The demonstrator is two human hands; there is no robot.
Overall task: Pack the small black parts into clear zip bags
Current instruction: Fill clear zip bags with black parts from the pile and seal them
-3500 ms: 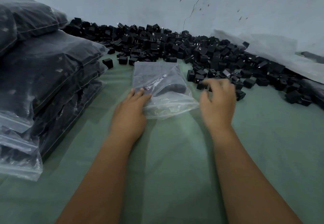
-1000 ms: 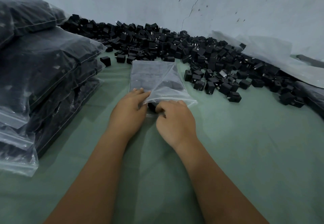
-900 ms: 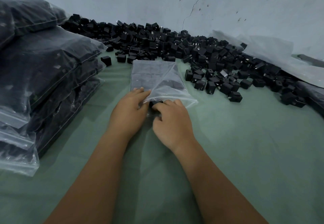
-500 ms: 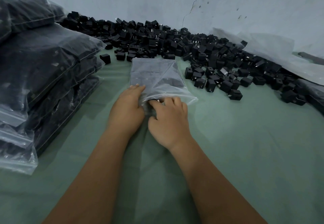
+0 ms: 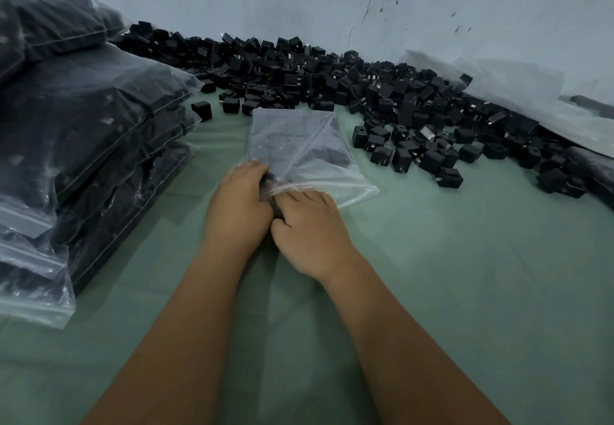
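Observation:
A clear zip bag (image 5: 299, 148) lies flat on the green cloth, partly filled with small black parts, its mouth facing me. My left hand (image 5: 237, 205) grips the left side of the bag's mouth and holds the lip up. My right hand (image 5: 309, 228) is at the mouth beside it, fingertips tucked under the lip. It holds a small black part (image 5: 275, 209), of which only a dark sliver shows between the two hands. A big loose pile of black parts (image 5: 332, 82) stretches along the wall behind the bag.
Several filled zip bags (image 5: 83, 118) are stacked high on the left. Loose clear plastic bags (image 5: 518, 92) lie against the wall at the right. Scattered parts (image 5: 448, 178) reach toward the right edge. Green cloth (image 5: 465, 275) covers the surface.
My right hand came back from the pile to the bag's mouth with a part and has pushed further left and in. The left hand keeps hold of the lip.

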